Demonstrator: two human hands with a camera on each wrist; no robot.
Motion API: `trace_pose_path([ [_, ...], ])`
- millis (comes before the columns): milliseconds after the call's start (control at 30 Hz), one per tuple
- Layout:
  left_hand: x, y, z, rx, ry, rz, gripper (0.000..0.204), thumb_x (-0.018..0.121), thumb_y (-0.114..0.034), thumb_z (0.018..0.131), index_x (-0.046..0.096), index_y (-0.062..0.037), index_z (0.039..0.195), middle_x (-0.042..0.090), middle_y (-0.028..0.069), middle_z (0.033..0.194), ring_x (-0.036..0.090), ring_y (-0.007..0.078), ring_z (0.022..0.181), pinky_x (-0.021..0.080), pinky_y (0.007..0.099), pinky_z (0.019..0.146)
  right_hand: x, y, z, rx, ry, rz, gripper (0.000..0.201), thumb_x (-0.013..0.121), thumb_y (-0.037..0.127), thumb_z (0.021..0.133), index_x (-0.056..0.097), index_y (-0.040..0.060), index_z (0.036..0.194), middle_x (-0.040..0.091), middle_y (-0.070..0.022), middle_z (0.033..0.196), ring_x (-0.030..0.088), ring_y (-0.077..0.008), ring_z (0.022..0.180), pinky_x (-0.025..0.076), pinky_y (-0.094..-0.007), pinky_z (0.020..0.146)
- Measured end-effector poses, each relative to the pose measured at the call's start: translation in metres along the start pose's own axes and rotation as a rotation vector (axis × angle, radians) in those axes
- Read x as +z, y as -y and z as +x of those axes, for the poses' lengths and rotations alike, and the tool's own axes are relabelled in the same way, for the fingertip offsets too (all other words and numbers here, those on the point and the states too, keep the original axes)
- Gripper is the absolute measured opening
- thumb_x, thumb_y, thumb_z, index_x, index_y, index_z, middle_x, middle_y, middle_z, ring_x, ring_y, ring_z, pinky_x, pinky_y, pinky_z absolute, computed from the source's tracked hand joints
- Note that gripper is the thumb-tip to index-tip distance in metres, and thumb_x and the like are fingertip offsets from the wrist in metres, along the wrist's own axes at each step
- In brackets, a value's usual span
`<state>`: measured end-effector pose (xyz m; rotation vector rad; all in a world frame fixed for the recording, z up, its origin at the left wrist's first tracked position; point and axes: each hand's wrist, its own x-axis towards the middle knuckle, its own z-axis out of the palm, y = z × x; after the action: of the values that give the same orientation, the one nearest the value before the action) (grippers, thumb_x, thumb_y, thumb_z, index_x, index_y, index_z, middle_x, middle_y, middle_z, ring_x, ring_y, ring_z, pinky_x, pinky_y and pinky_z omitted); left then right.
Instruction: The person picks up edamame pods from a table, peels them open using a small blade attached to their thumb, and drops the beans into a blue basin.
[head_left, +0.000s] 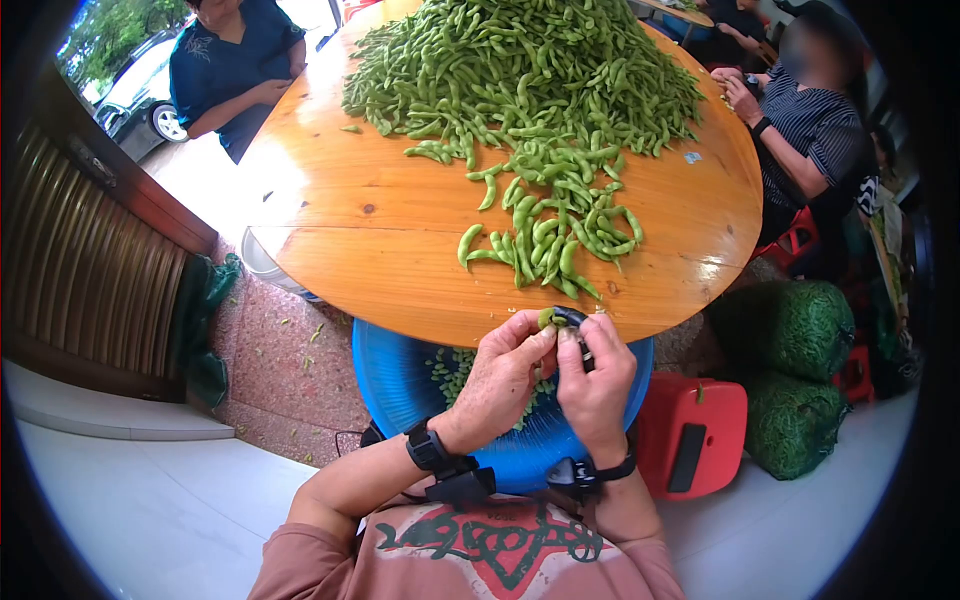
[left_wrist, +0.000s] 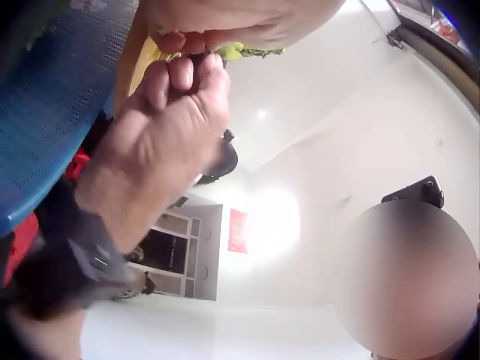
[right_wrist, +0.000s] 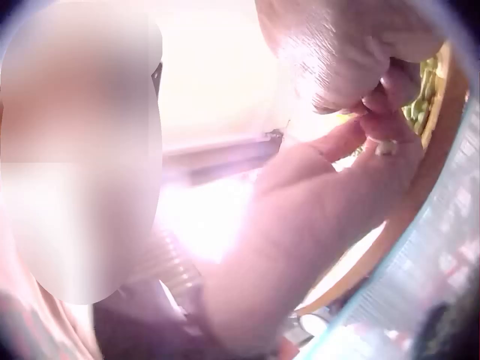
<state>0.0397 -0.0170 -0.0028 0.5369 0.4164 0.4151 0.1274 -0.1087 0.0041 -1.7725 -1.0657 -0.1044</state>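
An edamame pod (head_left: 547,318) is pinched between the fingertips of my left hand (head_left: 500,375) and my right hand (head_left: 600,385), close to the table's near edge. A dark, curved black thing (head_left: 571,315) shows at the right hand's fingers; its kind is unclear. Below both hands sits a blue basin (head_left: 378,385) with loose shelled beans (head_left: 450,372) inside. Whole green pods (head_left: 545,240) lie scattered just beyond the fingers, leading up to a large heap (head_left: 520,70). In the left wrist view the fingertips meet around a bit of green pod (left_wrist: 231,52).
The round wooden table (head_left: 350,250) reaches out over the basin. A red plastic stool (head_left: 690,430) and stuffed green mesh sacks (head_left: 790,330) stand at the right. One person (head_left: 235,75) is at the far left, another (head_left: 820,130) sits at the right.
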Motion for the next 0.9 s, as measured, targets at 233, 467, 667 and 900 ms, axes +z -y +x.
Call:
trace_pose_path([
  [233, -0.012, -0.025, -0.002, -0.138, 0.105, 0.274, 0.015, 0.058, -0.019, 0.101, 0.065, -0.0055, 0.105, 0.053, -0.0025, 0.069, 0.048, 0.0080, 0.059, 0.037, 0.0219, 0.054, -0.020, -0.012, 0.006, 0.849, 0.282, 1.148, 0.012, 0.060, 0.011, 0.098, 0.064, 0.0003, 0.101, 0.051, 0.0055, 0.072, 0.045, 0.0006, 0.059, 0.033, -0.0169, 0.047],
  [467, -0.007, -0.014, -0.011, -0.091, 0.043, 0.383, 0.012, 0.054, -0.012, 0.099, 0.064, -0.0069, 0.096, 0.051, -0.0051, 0.068, 0.043, 0.0037, 0.057, 0.032, 0.0187, 0.050, -0.008, 0.027, 0.003, 0.078, -0.007, -0.057, 0.021, 0.074, 0.007, 0.083, 0.065, 0.0007, 0.101, 0.057, -0.0123, 0.086, 0.061, -0.0290, 0.071, 0.051, -0.0354, 0.062],
  [667, -0.028, -0.006, -0.006, -0.137, 0.081, 0.364, 0.026, 0.042, 0.001, 0.092, 0.063, -0.0039, 0.108, 0.053, -0.0021, 0.073, 0.047, 0.0069, 0.061, 0.041, 0.0224, 0.054, -0.010, 0.007, 0.010, 0.164, 0.087, 0.158, 0.012, 0.074, 0.006, 0.084, 0.066, 0.0009, 0.092, 0.055, -0.0057, 0.076, 0.056, -0.0160, 0.064, 0.046, -0.0298, 0.058],
  [900, -0.023, -0.069, -0.012, 0.121, 0.503, 1.349, 0.022, 0.063, -0.008, 0.093, 0.067, 0.0017, 0.112, 0.074, 0.0086, 0.086, 0.072, 0.0138, 0.084, 0.056, 0.0305, 0.076, -0.120, -0.012, 0.006, 0.458, 0.092, -0.047, 0.013, 0.073, 0.007, 0.081, 0.067, -0.0034, 0.086, 0.052, -0.0044, 0.065, 0.048, -0.0085, 0.060, 0.040, -0.0278, 0.056],
])
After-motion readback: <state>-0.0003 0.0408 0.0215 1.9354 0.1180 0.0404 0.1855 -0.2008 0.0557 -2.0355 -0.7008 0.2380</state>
